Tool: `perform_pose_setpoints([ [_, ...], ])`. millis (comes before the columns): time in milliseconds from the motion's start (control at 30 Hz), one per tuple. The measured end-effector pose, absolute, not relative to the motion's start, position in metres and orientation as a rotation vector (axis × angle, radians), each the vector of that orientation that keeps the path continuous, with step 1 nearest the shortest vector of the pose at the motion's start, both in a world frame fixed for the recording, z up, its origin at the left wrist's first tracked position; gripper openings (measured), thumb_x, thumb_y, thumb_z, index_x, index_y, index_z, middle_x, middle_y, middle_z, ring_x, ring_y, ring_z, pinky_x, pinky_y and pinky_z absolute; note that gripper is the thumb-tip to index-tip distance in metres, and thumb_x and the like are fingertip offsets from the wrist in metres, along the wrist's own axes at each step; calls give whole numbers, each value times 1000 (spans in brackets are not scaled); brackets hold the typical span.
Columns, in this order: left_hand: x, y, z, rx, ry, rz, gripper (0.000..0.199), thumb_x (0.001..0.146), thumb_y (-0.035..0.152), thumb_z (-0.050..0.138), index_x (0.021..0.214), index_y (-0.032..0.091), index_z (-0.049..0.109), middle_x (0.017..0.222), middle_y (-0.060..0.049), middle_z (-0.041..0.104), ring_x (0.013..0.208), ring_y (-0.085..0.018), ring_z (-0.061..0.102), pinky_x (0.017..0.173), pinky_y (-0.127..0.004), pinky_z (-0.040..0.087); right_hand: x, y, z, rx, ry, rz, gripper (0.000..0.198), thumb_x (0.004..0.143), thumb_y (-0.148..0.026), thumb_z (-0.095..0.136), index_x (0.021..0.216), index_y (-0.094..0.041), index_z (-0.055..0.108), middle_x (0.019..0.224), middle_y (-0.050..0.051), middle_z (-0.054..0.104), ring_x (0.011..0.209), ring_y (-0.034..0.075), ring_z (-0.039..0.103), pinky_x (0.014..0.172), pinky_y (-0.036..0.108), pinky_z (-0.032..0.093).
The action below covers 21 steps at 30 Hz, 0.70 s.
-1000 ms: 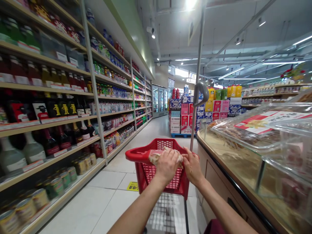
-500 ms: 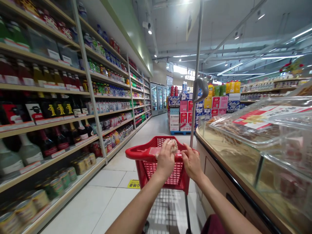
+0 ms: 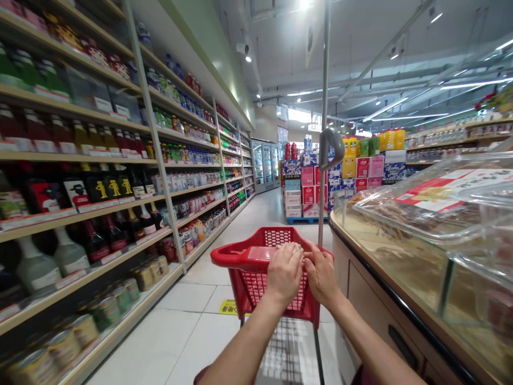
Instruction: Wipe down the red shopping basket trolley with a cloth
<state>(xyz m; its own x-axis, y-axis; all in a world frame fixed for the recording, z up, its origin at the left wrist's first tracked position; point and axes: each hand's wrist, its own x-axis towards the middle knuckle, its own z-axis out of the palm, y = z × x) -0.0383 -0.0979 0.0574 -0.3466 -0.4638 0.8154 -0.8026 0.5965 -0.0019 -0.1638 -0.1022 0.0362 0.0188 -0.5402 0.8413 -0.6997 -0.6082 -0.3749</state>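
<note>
Red cart (image 3: 256, 286) stands in the near centre of the aisle, its handle bar (image 3: 244, 261) crossing left to right, long axis square to the forearms. Left hand (image 3: 285, 272) lies palm-down over the bar, right of its middle; fingers close together and bent over the far edge. A small pale edge of what appears to be cloth (image 3: 298, 246) shows at those fingertips — the rest is covered, so whether the fingers are clamped on it cannot be told. Left hand is the nearer to the cloth, directly above it. Right hand (image 3: 321, 271) is just beside, at the bar's right end; fingers bent, tips pointing left toward the left hand, grip not determinable. Bottle shelves (image 3: 138, 203) line the left; a display case (image 3: 385, 299) stands near right, just beside the cart.
</note>
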Motion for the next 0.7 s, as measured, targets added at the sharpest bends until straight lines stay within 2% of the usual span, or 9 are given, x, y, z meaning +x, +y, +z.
perform_pose_setpoints([
  [100,-8,-104,55,997,-1980,549,29,86,24,38,110,21,54,117,-3,57,113,-15,47,99,-36,39,-168,-103,37,2161,-1336,1626,43,87,-30,28,128,-18,32,90,5,66,86,21,56,86,44,32],
  [267,61,-115,50,1276,-1602,614,30,87,24,33,102,15,58,109,-10,61,109,-22,50,93,-46,43,-160,-102,37,2142,-1321,1647,43,87,-32,27,128,-17,33,87,5,65,87,20,56,86,44,31],
  [367,32,-114,49,1269,-1635,639,27,85,25,39,103,18,58,112,-7,60,109,-21,50,95,-45,41,-158,-103,34,2078,-1338,1667,44,87,-32,26,127,-18,34,85,5,65,84,20,57,84,43,32],
  [500,-13,-107,53,1087,-1907,632,28,85,24,39,108,22,56,119,-4,56,112,-19,47,96,-40,39,-169,-107,32,2089,-1311,1624,43,87,-32,27,127,-18,35,86,5,66,85,20,57,85,42,33],
  [600,10,-105,56,1143,-1905,609,30,87,25,36,110,23,54,117,-4,57,111,-18,48,95,-40,39,-176,-109,33,2134,-1326,1604,42,87,-31,28,126,-18,35,88,4,66,87,20,57,87,43,31],
  [700,34,-107,59,1300,-1724,597,32,88,26,32,106,16,56,108,-10,61,103,-22,53,89,-45,42,-175,-109,33,2118,-1357,1638,41,86,-32,29,124,-18,37,88,4,66,85,21,56,86,43,30],
])
